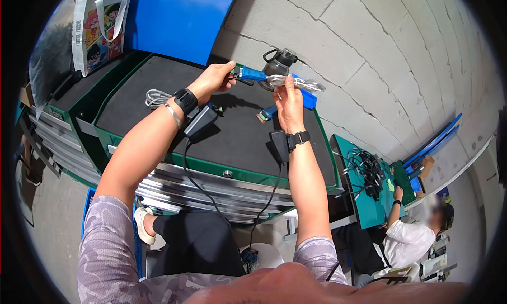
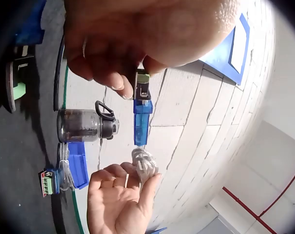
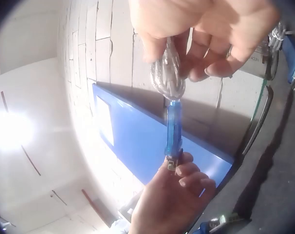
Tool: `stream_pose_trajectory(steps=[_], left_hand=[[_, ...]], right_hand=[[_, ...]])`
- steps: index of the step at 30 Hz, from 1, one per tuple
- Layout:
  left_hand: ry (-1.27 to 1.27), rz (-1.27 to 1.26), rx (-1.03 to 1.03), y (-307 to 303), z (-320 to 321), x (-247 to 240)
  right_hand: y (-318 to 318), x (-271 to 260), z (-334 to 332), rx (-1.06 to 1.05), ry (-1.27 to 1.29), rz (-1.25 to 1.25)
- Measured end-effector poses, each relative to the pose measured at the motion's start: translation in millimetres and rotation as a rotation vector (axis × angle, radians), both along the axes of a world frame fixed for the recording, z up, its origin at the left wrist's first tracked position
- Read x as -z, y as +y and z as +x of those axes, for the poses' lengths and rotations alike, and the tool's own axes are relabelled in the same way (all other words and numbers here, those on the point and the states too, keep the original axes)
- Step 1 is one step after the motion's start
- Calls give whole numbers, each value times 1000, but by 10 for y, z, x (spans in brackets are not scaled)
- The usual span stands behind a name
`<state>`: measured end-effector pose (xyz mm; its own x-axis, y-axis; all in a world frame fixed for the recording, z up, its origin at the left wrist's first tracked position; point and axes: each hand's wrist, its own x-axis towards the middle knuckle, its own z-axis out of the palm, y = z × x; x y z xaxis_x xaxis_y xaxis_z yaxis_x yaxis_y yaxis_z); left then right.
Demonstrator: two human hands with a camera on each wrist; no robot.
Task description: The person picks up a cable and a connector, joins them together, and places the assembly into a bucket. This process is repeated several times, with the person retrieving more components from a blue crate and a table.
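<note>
Above the dark mat my left hand [image 1: 211, 81] pinches the terminal-block end of a blue USB adapter [image 1: 252, 74] between thumb and fingers. A bundled clear-grey cable [image 1: 309, 85] runs on from the adapter's other end. My right hand [image 1: 289, 107] grips that cable bundle, thumb on one side, fingers on the other. In the left wrist view the adapter [image 2: 142, 122] hangs between both hands, its small terminal block [image 2: 143, 78] at the left fingertips. A second adapter with a green terminal block [image 1: 264, 115] lies on the mat beside the right hand.
A dark bottle [image 1: 275, 69] and a blue bin [image 1: 308, 99] stand at the mat's back edge. Another coiled cable [image 1: 156, 98] lies by my left wrist. A printed bag [image 1: 100, 32] stands back left. At right, a person [image 1: 409, 240] sits at a table with black cables [image 1: 367, 172].
</note>
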<state>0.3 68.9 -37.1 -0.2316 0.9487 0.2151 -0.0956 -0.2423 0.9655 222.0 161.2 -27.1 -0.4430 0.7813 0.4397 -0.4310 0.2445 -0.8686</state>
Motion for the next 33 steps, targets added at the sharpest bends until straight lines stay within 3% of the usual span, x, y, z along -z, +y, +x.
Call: stream_pose_trajectory(steps=[11,28,33], left_hand=[[301,-69,148,-5,49,36],[324,-88,210,-47,103,7],[311,-87,220,-61,105,-4]], right_hand=[[18,-35,-23,162,38,4],[30,-43,19,167,57,55],[99,-17,69,157,-22,-134]])
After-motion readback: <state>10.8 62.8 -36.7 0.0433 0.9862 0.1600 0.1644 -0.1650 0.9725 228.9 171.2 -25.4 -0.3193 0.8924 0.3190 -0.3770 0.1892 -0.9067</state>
